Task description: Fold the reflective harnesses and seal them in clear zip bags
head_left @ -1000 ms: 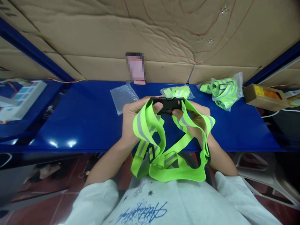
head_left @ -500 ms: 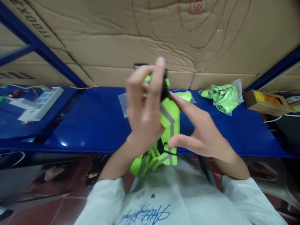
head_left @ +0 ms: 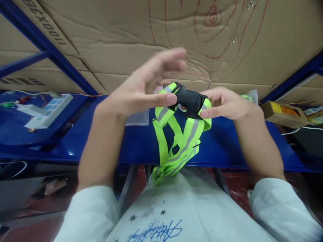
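Observation:
A reflective vest (head_left: 191, 134) of neon-green straps with grey stripes hangs in front of me, its lower end reaching my shirt. Its black plastic buckle (head_left: 189, 101) is at the top and looks joined. At the buckle's right end, my right hand (head_left: 222, 102) pinches the strap between thumb and fingers. My left hand (head_left: 153, 80) has its thumb against the buckle's left end, while its fingers are raised off it, apart and blurred by motion.
Behind the blue table (head_left: 227, 144) stands a cardboard wall (head_left: 113, 57) with red curves. To the right are a bagged green item (head_left: 251, 96), mostly hidden, and a small cardboard box (head_left: 285, 114). A clear bag (head_left: 138, 117) lies behind the straps; a white device (head_left: 50, 111) sits left.
My left hand has moved left and its fingers have lifted from the vest. My right hand has closed on the strap by the buckle, which is now turned sideways in plain view.

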Action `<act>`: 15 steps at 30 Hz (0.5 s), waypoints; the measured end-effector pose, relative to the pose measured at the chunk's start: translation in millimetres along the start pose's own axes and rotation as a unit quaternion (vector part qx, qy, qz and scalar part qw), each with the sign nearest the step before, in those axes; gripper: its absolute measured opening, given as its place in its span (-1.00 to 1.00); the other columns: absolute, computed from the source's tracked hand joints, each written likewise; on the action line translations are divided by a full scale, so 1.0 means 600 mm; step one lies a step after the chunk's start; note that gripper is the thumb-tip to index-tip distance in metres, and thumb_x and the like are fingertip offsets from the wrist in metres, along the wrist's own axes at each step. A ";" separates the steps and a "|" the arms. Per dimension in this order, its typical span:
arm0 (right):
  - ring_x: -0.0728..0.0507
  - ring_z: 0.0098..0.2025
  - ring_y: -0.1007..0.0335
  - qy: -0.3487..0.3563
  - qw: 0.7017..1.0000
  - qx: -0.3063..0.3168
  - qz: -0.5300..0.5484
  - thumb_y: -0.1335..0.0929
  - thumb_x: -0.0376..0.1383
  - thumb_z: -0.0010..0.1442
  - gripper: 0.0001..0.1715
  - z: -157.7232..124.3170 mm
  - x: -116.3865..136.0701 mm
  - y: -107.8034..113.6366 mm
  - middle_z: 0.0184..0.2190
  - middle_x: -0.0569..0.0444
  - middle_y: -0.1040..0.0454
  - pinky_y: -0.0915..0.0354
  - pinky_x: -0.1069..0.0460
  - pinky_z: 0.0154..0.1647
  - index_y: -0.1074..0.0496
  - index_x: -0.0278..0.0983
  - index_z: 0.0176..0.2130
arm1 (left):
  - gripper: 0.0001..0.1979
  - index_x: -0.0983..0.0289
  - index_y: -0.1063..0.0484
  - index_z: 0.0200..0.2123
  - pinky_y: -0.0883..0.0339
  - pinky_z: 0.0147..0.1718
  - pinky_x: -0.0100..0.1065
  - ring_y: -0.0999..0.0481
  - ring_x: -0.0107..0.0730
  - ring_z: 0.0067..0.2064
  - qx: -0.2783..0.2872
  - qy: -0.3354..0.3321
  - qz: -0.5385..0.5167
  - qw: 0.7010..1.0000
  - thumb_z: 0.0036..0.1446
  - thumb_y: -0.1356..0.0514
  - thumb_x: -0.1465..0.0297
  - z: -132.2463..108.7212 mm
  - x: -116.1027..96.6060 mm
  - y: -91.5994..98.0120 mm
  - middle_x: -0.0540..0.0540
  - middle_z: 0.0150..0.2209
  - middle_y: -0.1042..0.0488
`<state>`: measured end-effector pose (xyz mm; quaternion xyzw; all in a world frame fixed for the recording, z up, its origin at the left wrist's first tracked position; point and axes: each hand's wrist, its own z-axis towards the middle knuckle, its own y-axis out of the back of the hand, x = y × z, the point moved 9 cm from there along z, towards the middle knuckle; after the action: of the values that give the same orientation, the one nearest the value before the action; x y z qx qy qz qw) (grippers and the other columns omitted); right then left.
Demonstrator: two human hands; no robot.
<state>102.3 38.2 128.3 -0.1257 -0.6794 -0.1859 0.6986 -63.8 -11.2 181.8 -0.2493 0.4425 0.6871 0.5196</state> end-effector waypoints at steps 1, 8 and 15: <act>-0.10 -0.35 -0.59 -0.017 1.000 0.000 0.007 -0.65 -0.52 -0.26 -0.56 0.001 0.008 0.005 -0.34 0.06 -0.66 -0.51 0.10 -0.34 -0.64 -0.40 -0.29 | -0.37 0.27 -0.62 -0.08 -0.54 0.00 -0.20 -0.63 -0.10 0.05 0.137 0.024 -0.017 0.990 -0.21 -0.57 0.06 0.014 0.013 -0.035 0.11 -0.10 -0.61; -0.04 -0.44 -0.59 -0.146 0.975 0.077 -0.150 -0.56 -0.45 -0.08 -0.60 -0.034 0.047 0.027 -0.39 0.04 -0.65 -0.43 0.16 -0.45 -0.61 -0.56 -0.18 | -0.25 0.44 -0.59 -0.37 -0.52 -0.52 -0.16 -0.57 -0.19 -0.45 0.281 0.215 -0.105 0.929 -0.69 -0.68 0.15 0.017 0.059 -0.040 0.20 -0.49 -0.56; 0.09 -0.34 -0.59 -0.272 0.909 -0.261 -0.180 -0.41 -0.67 -0.05 -0.79 -0.128 0.092 0.153 -0.17 0.27 -0.66 -0.22 0.39 -0.46 -0.55 -0.50 -0.36 | -0.66 0.47 -0.45 -0.49 -0.50 -0.25 0.36 -0.68 0.25 -0.13 0.035 0.273 -0.168 0.947 0.03 -0.51 0.38 0.005 0.035 0.074 0.09 -0.51 -0.44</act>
<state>211.4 82.9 186.6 -0.2242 -0.7814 -0.4378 0.3839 -111.8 -1.5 182.1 -0.4792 0.5429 0.4801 0.4951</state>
